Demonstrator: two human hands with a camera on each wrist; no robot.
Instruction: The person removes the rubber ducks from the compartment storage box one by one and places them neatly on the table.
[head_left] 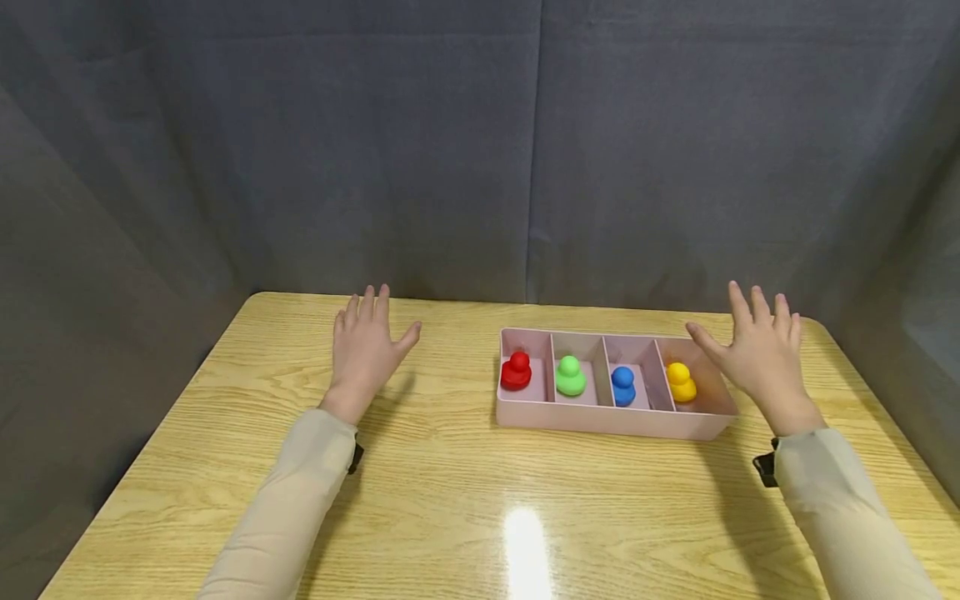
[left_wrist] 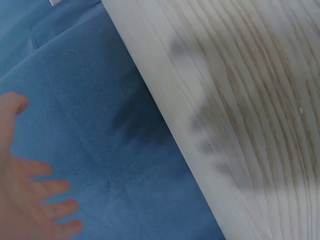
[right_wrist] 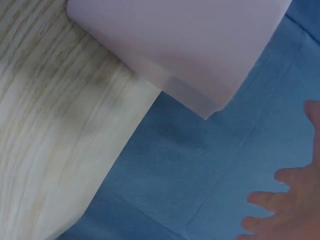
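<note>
Both hands flat-fingered, empty — right hand (head_left: 761,358) over the tray (head_left: 607,419) end near the table (head_left: 450,500) far-right corner, left hand (head_left: 365,350) well apart — a careless sweep could topple the yellow duck (head_left: 681,382).

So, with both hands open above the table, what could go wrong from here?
The right hand hovers close to the end of the pink tray by the yellow duck; a careless move might bump the tray and topple the ducks.

The tray sits near the far table edge, so a push could slide it towards that edge.

The left hand is far from the tray, so it may not steady it.
</note>
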